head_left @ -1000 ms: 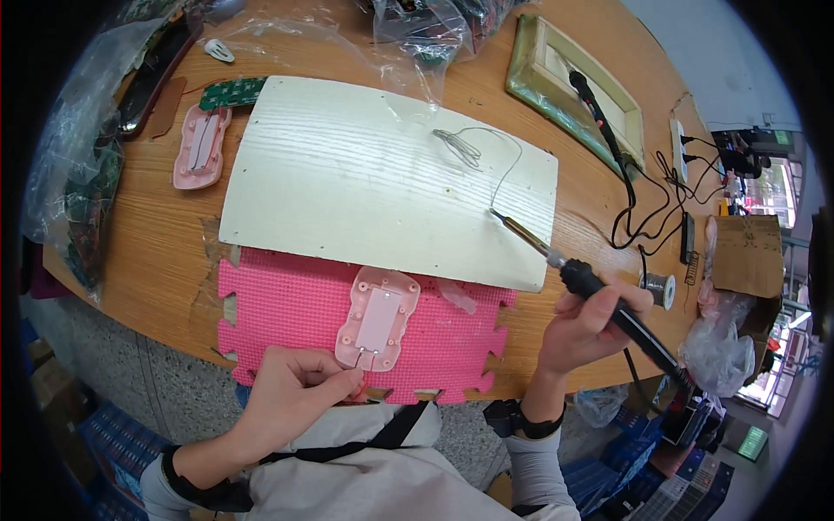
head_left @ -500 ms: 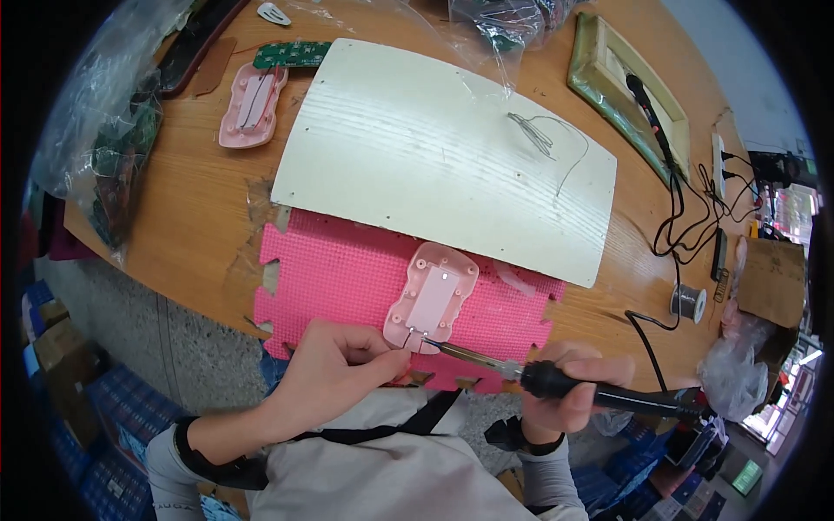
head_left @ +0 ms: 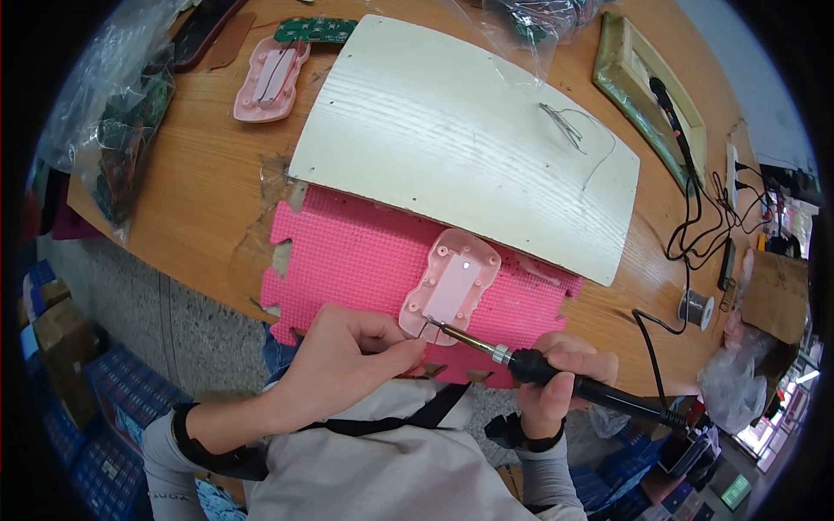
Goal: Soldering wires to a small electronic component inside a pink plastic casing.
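Note:
A pink plastic shell with a pale rectangular battery compartment lies on a pink foam mat. My left hand is at its near left end, thumb and forefinger pinched on a thin dark wire that runs up to the shell's lower edge. In my right hand is a soldering iron, gripped by its black handle. Its metal tip points left and reaches the shell's near end, by a small metal contact close to the wire. Whether the tip touches that contact is hard to see.
Beyond the mat lies a white board with loose solder wire on it. A second pink shell and a green circuit board sit far left. A solder spool, black cables and a wooden frame are on the right.
The view has shifted, so the table sits a little higher and further right. The iron's tip has moved slightly further up onto the shell's near end. Both hands keep their grips.

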The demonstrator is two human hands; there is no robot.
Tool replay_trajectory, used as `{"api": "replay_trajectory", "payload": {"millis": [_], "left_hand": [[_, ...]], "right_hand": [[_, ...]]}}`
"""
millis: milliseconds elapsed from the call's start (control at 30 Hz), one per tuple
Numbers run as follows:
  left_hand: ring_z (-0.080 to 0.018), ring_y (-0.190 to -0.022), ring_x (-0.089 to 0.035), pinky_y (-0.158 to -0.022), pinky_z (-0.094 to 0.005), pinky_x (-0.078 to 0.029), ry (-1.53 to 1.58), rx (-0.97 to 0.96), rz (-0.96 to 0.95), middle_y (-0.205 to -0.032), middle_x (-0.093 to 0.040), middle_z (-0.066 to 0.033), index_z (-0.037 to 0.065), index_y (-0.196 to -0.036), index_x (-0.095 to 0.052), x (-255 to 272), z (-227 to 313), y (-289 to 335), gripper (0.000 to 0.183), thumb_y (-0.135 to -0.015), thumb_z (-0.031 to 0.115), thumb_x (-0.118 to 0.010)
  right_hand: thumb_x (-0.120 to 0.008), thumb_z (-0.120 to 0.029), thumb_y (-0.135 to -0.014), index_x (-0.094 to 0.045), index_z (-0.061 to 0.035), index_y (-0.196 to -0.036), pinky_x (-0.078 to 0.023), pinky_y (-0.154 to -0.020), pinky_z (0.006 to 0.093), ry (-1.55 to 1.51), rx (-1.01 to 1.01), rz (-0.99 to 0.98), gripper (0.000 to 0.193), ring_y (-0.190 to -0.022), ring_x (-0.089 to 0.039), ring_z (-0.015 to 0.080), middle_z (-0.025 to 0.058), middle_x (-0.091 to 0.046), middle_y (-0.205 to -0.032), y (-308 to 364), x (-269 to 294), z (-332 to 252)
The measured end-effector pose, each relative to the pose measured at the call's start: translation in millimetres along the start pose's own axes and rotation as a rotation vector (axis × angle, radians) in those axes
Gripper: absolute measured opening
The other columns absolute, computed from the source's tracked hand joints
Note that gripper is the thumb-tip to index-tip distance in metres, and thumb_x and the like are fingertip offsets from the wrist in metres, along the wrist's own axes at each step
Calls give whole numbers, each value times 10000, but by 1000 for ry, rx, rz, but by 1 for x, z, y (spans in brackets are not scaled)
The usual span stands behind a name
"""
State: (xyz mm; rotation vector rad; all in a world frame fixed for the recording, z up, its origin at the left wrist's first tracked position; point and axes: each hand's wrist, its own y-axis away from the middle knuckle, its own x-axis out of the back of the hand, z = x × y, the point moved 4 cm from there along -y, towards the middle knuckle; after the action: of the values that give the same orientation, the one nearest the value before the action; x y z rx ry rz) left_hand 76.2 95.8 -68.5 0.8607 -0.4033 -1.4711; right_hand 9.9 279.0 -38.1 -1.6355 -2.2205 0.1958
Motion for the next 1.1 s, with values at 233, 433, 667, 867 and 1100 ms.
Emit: {"api": "replay_trajectory", "payload": {"millis": [233, 433, 667, 867, 1100], "left_hand": [[-67, -616, -581, -553, -166, -454, -1, 2, -14, -687, -627, -75, -35, -771, -631, -1, 2, 1, 112, -789, 68, -589], [-61, -614, -577, -549, -161, -449, 3, 6, -12, -685, -627, -69, -32, -771, -631, 0, 1, 0, 111, -789, 69, -590], [-66, -620, -582, -553, -164, -454, 3, 0, -15, -688, -627, -75, -38, -771, -628, -1, -1, 0, 117, -792, 69, -586], [-84, -633, -596, -568, -167, -469, -4, 8, -9, -696, -629, -89, -39, -774, -627, -1, 0, 0, 116, -792, 69, -588], [-89, -627, -599, -564, -171, -471, -25, -2, 1, -694, -629, -95, -38, -770, -627, -1, -2, 0, 110, -787, 64, -591]], "right_hand": [[-558, -260, -792, -407, -24, -801, -348, -383, 260, -38, 47, 19, 280, -408, -449, 168, 67, -439, -521, 0, 2, -1], [-589, -219, -777, -441, -11, -826, -344, -380, 287, -36, 89, 5, 260, -392, -455, 200, 63, -435, -466, 0, 2, -3], [-584, -205, -777, -444, -10, -826, -343, -375, 288, -47, 94, 16, 245, -387, -455, 196, 64, -441, -467, 0, 1, -3], [-487, -294, -819, -365, -42, -791, -343, -378, 236, -15, 144, 134, 281, -390, -414, 133, 62, -424, -526, 2, 1, -1], [-520, -308, -818, -378, -10, -824, -370, -399, 270, -50, 131, 212, 330, -389, -438, 164, 65, -438, -528, 4, 17, 4]]}}
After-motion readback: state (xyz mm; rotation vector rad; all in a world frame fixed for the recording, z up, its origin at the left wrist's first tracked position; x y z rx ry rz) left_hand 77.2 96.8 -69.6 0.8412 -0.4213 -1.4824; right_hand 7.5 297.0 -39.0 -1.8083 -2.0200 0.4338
